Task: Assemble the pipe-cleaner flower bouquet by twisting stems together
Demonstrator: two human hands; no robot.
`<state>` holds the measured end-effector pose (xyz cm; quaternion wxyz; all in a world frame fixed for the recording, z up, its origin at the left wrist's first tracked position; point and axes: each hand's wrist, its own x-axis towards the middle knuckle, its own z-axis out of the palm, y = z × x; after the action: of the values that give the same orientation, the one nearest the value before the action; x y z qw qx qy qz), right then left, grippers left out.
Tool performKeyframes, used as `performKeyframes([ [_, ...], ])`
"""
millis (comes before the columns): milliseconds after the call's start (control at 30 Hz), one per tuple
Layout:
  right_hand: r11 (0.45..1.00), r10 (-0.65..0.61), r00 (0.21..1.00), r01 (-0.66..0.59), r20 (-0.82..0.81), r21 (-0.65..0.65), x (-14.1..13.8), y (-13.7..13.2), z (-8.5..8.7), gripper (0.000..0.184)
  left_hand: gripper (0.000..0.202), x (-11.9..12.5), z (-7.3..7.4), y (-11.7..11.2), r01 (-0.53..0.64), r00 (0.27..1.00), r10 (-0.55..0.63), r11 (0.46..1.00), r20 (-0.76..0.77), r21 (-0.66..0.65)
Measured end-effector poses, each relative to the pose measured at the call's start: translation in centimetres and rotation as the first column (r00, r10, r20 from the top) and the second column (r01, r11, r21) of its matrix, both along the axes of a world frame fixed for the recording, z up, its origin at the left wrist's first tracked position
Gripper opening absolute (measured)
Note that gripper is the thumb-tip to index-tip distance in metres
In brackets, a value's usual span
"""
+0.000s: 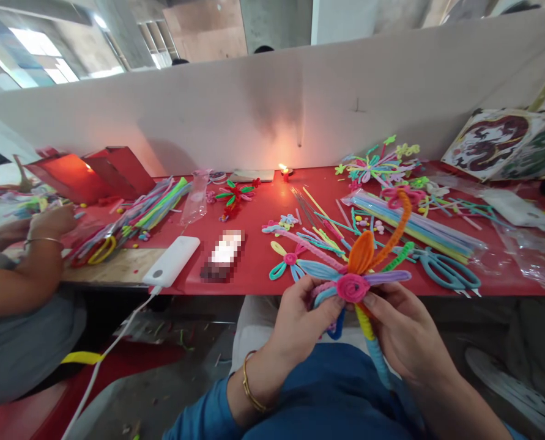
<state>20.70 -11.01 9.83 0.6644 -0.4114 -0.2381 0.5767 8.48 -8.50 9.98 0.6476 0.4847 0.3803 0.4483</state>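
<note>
Between my hands, just off the table's front edge, is a pipe-cleaner flower [353, 286] with a coiled pink centre. Orange, light blue and purple petals spread from it, and a yellow and blue wrapped stem slants down. My left hand [302, 321] pinches the blue and pink petals left of the centre. My right hand [400, 324] has its fingers closed at the right side, near the base of the purple petal and the stem top. A smaller pipe-cleaner flower [290, 259] lies on the table behind my left hand. Blue-handled scissors [446, 269] rest right of my right hand.
On the red table [254, 275] stands a lit candle [285, 173] near the white partition [208, 116]. A bundle of pipe cleaners [414, 223] lies right. A phone [224, 253] and a white power strip [174, 263] lie left. Another person's arm [24, 263] reaches in at far left.
</note>
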Motion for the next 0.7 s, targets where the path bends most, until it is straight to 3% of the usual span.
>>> performKeyframes([
  [100, 0.998, 0.056, 0.998, -0.056, -0.009, 0.002, -0.03, -0.04, -0.21, 0.015, 0.027, -0.12, 0.39, 0.01, 0.017, 0.998, -0.010, 0.995, 0.069, -0.099],
  [300, 0.996, 0.088, 0.996, -0.088, 0.010, 0.005, 0.04, -0.12, -0.43, 0.014, 0.023, -0.27, 0.33, 0.16, 0.032, 0.992, -0.011, 0.986, 0.128, -0.161],
  [700, 0.970, 0.239, 0.971, -0.240, -0.022, -0.032, 0.32, -0.29, -0.32, 0.013, 0.014, -0.61, 0.19, 0.38, 0.143, 0.983, -0.135, 0.988, 0.126, -0.062],
])
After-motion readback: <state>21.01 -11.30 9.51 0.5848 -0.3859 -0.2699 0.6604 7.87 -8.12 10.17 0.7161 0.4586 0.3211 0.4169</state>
